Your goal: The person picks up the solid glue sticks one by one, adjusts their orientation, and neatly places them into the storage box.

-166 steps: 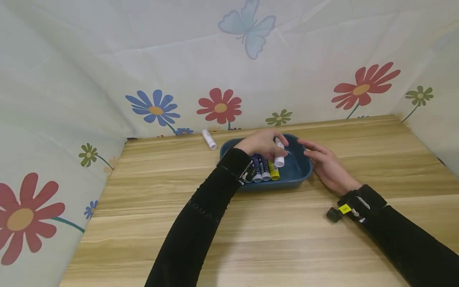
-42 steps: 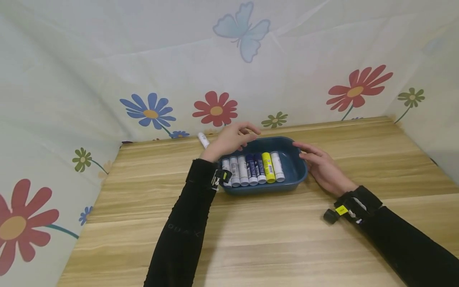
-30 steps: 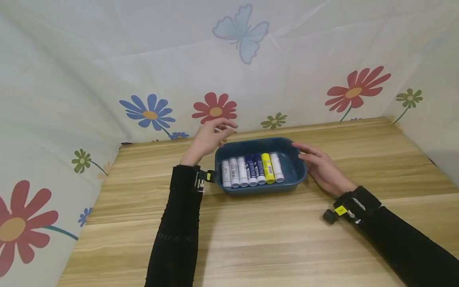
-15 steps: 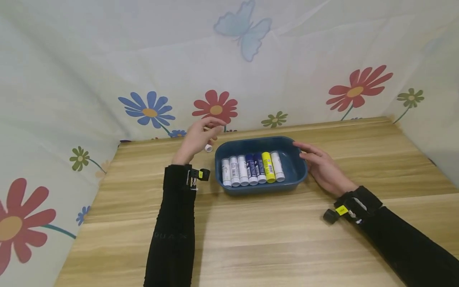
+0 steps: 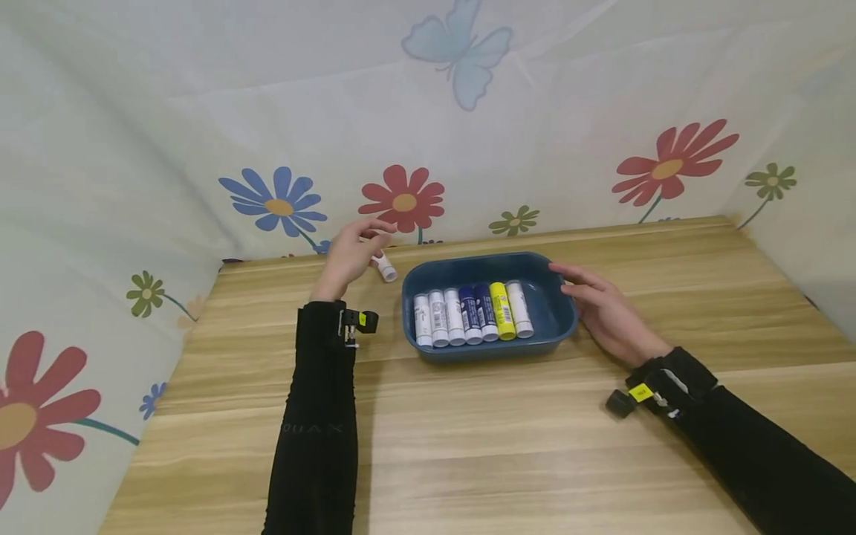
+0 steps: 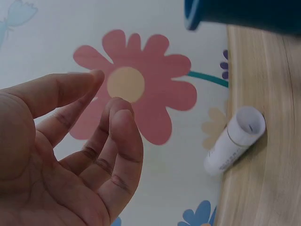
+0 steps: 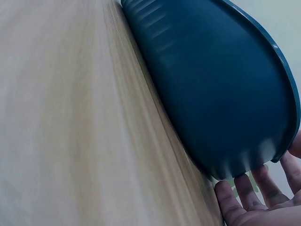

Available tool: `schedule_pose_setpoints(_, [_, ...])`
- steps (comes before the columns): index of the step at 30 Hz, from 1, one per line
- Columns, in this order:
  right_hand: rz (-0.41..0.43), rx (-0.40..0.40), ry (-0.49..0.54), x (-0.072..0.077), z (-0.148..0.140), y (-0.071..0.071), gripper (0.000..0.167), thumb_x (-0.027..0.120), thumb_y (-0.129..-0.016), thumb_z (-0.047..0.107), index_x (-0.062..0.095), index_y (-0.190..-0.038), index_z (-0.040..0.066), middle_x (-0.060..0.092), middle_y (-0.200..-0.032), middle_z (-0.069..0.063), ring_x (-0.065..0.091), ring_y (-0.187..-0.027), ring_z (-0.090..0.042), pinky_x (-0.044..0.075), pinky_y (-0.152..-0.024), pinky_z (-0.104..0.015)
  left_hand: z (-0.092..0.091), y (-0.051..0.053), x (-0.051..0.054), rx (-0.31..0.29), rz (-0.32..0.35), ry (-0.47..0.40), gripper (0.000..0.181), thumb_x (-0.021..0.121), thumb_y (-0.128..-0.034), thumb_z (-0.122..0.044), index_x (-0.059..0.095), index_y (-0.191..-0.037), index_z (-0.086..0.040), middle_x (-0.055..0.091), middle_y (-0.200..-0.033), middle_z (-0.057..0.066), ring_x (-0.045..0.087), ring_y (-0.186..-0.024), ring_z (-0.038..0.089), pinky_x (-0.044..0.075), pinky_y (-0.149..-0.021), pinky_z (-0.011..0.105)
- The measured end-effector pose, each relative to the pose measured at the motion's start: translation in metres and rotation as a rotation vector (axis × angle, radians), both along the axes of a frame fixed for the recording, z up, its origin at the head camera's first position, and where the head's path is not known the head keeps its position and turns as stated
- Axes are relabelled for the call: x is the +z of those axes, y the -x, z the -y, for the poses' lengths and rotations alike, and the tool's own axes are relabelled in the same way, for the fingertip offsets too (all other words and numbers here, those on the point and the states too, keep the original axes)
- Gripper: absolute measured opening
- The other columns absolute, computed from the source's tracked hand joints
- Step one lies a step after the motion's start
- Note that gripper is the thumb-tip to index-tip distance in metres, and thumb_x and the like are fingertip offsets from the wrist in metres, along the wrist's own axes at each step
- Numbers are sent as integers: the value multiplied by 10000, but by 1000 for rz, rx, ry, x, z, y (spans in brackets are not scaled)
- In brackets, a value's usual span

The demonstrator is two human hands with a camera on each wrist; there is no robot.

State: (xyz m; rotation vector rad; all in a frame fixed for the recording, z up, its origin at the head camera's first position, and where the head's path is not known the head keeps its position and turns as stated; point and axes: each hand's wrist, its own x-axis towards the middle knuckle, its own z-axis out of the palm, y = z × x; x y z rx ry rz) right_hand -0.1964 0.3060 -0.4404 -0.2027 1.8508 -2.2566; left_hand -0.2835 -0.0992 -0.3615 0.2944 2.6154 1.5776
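Note:
My left hand hovers just left of the tray, fingers loosely bent and holding nothing. Close by its fingertips in the head view, a loose white glue stick lies on the table, partly hidden by the hand. In the left wrist view this glue stick is apart from the fingers. At the right end of the blue tray, my right hand touches the outer wall with its fingertips. Inside the tray lie white glue sticks, two dark blue ones, a yellow glue stick and another white glue stick in one row.
The wooden table carries the tray near its back edge. Behind and beside it hangs a white cloth printed with flowers. The right end of the tray's floor is bare.
Earlier my left hand held a white glue stick over the tray; that stick now lies right of the yellow one. The left hand has moved left to the loose stick. The right hand stays put.

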Motion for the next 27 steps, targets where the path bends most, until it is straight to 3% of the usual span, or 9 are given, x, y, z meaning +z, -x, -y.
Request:
schedule_pose_setpoints(4, [-3, 5, 4, 0, 1, 0, 496, 512, -1104, 138, 413, -1581, 46, 303, -1635, -40, 335, -1420, -193, 466, -1017, -184, 5, 4, -4, 30, 8, 25, 310, 573, -1081, -218, 659, -1344, -79, 602, -1240, 212, 587, -1075, 448, 525, -824, 366])
schedule_pose_setpoints(10, [-1, 0, 1, 0, 0, -1, 485, 510, -1104, 140, 427, -1575, 57, 317, -1626, -32, 347, -1408, -183, 470, -1010, -185, 5, 10, -10, 53, 10, 51, 322, 575, -1073, -190, 653, -1359, -66, 587, -1300, 192, 587, -1130, 441, 527, -950, 502])
schedule_pose_setpoints(16, [14, 0, -13, -2, 1, -1, 500, 520, -1103, 155, 417, -1581, 55, 301, -1637, -37, 319, -1438, -193, 459, -1021, -178, 8, 15, -18, 77, -14, 138, 311, 586, -1068, -201, 664, -1346, -85, 583, -1329, 197, 552, -1082, 360, 451, -815, 391])
schedule_pose_setpoints(27, [11, -7, -15, -1, -1, -1, 499, 520, -1104, 165, 418, -1581, 59, 296, -1641, -38, 309, -1443, -205, 452, -1026, -173, 7, 28, -26, 89, -25, 205, 322, 591, -1055, -195, 657, -1348, -78, 576, -1318, 221, 530, -1090, 356, 434, -834, 421])
